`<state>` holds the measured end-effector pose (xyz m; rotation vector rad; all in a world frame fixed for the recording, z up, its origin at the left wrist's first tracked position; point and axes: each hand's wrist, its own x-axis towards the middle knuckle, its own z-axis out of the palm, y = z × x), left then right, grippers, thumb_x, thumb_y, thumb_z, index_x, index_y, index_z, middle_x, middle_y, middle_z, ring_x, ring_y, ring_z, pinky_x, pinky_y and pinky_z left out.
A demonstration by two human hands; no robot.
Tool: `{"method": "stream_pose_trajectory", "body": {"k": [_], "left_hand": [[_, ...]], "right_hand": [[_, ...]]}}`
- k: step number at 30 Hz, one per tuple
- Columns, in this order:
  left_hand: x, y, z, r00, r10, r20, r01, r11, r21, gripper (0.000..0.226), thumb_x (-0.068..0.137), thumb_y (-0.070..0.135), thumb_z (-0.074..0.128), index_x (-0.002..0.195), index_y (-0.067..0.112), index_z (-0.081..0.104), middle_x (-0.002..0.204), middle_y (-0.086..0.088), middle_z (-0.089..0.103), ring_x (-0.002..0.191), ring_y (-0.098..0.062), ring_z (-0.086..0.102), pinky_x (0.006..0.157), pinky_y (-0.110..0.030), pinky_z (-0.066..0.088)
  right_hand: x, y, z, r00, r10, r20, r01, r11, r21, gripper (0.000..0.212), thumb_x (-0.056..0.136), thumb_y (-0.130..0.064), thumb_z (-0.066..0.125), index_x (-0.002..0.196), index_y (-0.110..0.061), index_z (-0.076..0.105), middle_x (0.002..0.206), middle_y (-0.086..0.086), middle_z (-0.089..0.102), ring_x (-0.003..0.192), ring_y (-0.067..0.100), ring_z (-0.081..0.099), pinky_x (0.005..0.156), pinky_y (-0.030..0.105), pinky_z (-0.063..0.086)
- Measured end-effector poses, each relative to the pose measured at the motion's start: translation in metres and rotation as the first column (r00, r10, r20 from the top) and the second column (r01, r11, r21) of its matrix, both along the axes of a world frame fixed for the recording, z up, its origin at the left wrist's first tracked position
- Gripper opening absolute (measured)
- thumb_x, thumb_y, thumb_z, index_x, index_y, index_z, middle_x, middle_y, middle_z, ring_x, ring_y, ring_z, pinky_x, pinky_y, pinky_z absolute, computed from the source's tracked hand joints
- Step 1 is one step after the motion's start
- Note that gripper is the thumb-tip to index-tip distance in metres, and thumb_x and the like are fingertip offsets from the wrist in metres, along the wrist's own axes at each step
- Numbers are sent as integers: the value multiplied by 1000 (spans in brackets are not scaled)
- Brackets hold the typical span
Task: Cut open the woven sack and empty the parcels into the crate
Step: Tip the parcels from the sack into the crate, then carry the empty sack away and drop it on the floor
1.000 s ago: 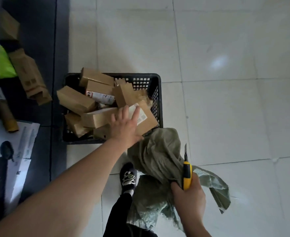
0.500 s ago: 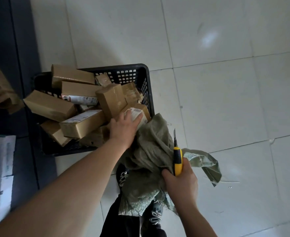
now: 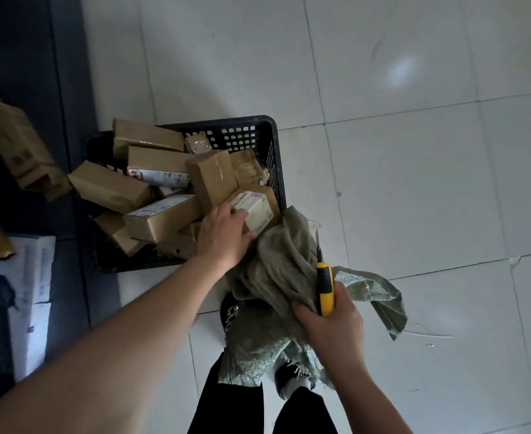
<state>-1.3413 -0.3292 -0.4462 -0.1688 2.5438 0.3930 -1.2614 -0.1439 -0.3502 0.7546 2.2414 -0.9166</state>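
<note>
A black plastic crate (image 3: 272,136) stands on the pale tiled floor (image 3: 414,189) at centre left of the frame, heaped with brown cardboard parcels (image 3: 110,186). Several rise above its rim, and one juts out over its left side. At the crate's lower right corner, the person's left hand (image 3: 223,233) reaches in from the lower left of the frame. It grasps a labelled parcel (image 3: 257,208), fingers curled over its left edge and thumb along its near side. Just below that corner, the green woven sack (image 3: 279,267) hangs limp and crumpled. Its upper folds touch the crate's corner and the labelled parcel, and its frayed lower edge falls over the person's black trousers (image 3: 236,402). At lower centre right, the right hand (image 3: 330,321) is clenched around a yellow utility knife (image 3: 325,288) and bunches a fold of the sack against the handle. The knife's front end points toward the top of the frame. A black shoe (image 3: 229,311) shows beside the sack, half covered by it. At the upper left, a brown cardboard box (image 3: 19,148) lies on a dark strip of floor. White printed sheets (image 3: 35,277) lie at the lower left, well apart from the crate.
</note>
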Motion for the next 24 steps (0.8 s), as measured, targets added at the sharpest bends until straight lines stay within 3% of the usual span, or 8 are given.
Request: {"method": "stream_pose_trajectory", "body": {"k": [3, 5, 7, 9, 14, 17, 21, 24], "left_hand": [[6, 21, 29, 906, 335, 257, -394, 891, 227, 85, 75, 83, 30, 120, 18, 60, 124, -4, 59, 113, -25, 54, 90, -37, 46], [8, 39, 54, 673, 434, 599, -691, 658, 299, 111, 57, 96, 31, 129, 15, 57, 129, -5, 60, 118, -27, 55, 97, -36, 43], [11, 52, 75, 451, 404, 796, -861, 433, 268, 112, 54, 90, 52, 132, 10, 52, 132, -11, 59, 119, -30, 56, 98, -38, 45], [16, 65, 92, 365, 407, 837, -923, 274, 269, 85, 67, 63, 72, 127, 5, 54, 122, -15, 65, 109, -31, 62, 93, -39, 50], [23, 105, 136, 397, 481, 782, -914, 130, 384, 44, 81, 9, 68, 123, 7, 59, 112, -15, 68, 104, -34, 64, 99, -50, 49], [17, 117, 170, 403, 486, 775, -891, 16, 454, 38, 84, 2, 64, 121, 11, 60, 116, -16, 65, 107, -34, 62, 101, -50, 47], [3, 127, 221, 435, 523, 733, -830, -82, 551, 28, 82, 6, 68, 107, 16, 61, 114, -11, 66, 108, -30, 61, 102, -50, 45], [-11, 137, 266, 484, 569, 664, -755, -112, 646, 30, 84, 9, 69, 112, 13, 61, 111, -13, 67, 103, -29, 64, 90, -43, 52]], "right_hand": [[-5, 8, 17, 999, 22, -43, -23, 999, -35, 30, 73, -27, 76, 88, -19, 51, 75, 2, 62, 68, 15, 55, 54, 27, 39], [-7, 16, 29, 997, 34, -63, -38, 997, -66, 30, 72, -25, 78, 86, -21, 52, 76, 0, 63, 70, 15, 57, 57, 28, 42], [-6, 27, 43, 995, 56, -84, -66, 989, -130, 30, 69, -26, 80, 86, -25, 55, 76, -2, 65, 72, 16, 61, 61, 33, 49], [-6, 40, 59, 995, 37, -97, -59, 971, -233, 30, 67, -32, 83, 87, -29, 61, 76, -3, 69, 73, 14, 65, 64, 34, 53], [-6, 84, 103, 960, -252, -121, 200, 922, -331, 38, 71, -55, 73, 67, -20, 60, 53, -5, 47, 55, 16, 44, 55, 31, 36], [-10, 118, 122, 892, -435, -121, 381, 868, -317, 25, 81, -35, 73, 68, -19, 60, 50, 3, 51, 49, 21, 42, 52, 31, 34], [-19, 152, 153, 845, -503, -183, 426, 839, -339, 19, 84, -17, 68, 72, -11, 56, 50, 8, 53, 48, 23, 43, 52, 32, 36], [-33, 168, 187, 774, -574, -269, 458, 800, -387, 21, 86, -10, 62, 71, -10, 47, 54, 8, 45, 47, 22, 39, 50, 31, 34]]}}
